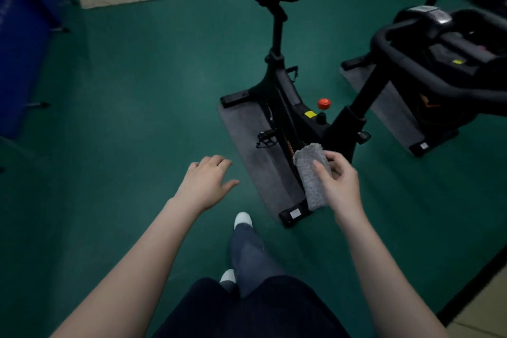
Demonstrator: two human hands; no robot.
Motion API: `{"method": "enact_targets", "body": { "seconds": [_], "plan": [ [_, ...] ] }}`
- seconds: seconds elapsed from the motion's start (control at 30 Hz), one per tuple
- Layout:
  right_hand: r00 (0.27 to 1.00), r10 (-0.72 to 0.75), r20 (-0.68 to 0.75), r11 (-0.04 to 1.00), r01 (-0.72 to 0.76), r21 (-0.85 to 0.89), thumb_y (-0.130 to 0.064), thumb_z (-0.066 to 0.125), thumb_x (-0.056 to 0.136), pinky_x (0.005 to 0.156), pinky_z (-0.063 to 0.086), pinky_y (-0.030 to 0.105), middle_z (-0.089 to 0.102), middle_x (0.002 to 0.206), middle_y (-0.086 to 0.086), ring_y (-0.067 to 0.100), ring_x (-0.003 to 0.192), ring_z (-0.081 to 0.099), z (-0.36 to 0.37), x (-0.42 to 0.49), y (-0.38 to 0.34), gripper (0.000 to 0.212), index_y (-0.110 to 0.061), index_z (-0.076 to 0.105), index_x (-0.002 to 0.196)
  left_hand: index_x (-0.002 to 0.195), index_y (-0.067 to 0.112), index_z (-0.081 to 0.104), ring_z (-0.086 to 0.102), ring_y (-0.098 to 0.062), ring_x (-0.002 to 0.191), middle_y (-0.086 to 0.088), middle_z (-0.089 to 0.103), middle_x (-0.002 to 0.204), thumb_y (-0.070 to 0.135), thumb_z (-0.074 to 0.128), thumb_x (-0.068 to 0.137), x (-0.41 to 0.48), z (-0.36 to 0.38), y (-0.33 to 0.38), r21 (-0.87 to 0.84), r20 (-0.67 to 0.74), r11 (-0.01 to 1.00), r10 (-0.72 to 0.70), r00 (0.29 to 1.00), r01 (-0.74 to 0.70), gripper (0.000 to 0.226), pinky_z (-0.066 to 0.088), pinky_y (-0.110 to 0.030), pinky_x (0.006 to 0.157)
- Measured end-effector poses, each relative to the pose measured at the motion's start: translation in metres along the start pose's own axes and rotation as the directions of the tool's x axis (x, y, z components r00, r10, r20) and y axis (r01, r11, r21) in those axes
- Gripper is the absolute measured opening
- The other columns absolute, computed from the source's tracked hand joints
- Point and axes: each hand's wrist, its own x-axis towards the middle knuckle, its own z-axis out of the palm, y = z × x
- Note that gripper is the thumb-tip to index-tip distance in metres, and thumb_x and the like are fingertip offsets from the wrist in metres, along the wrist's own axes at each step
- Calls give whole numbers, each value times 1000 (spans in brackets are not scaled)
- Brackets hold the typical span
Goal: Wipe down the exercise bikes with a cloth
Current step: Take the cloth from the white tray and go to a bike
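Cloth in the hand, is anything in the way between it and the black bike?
Nothing visible is. The right hand holds the gray cloth right by the frame of the nearest bike, nothing showing between them. The left hand is open, off to the side.

second bike (439,44) cut off right, blurred

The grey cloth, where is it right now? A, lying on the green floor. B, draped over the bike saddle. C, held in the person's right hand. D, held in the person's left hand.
C: the right hand pinches the grey cloth above the base of the nearest exercise bike, while the left hand is open and holds nothing.
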Motion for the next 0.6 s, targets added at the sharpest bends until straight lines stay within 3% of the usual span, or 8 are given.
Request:
{"method": "enact_targets", "body": {
  "seconds": [0.3, 0.43, 0.6],
  "plan": [
    [998, -16, 69, 998, 20, -60, -20, 63, 88, 75, 55, 50, 67, 86, 1, 22, 82, 65, 42, 108, -14, 7, -26, 61, 90, 139, 21, 39, 40, -20, 128, 1, 42, 140, 50, 43, 94, 101, -50, -37, 18, 0, 998, -60, 998, 60, 54, 34, -38, 104],
    [999, 28, 20, 999, -27, -41, -19, 63, 89, 73, 55, 46, 66, 85, 2, 23, 81, 65, 42, 154, -23, 10, -28, 60, 86, 139, 21, 39, 41, -19, 126, 3, 42, 140, 50, 44, 94, 159, -76, -43, 15, -34, 999, -31, 999, 32, 53, 34, -37, 102],
    [994, 66, -88, 997, -69, -38, -22, 62, 90, 65, 55, 32, 65, 87, -6, 13, 80, 64, 45, 189, -30, 10, -29, 58, 85, 138, 22, 40, 43, -19, 124, 3, 44, 139, 50, 43, 94, 220, -102, -52, 20, -27, 998, 56, 998, -55, 52, 36, -35, 100]
  ]
}}
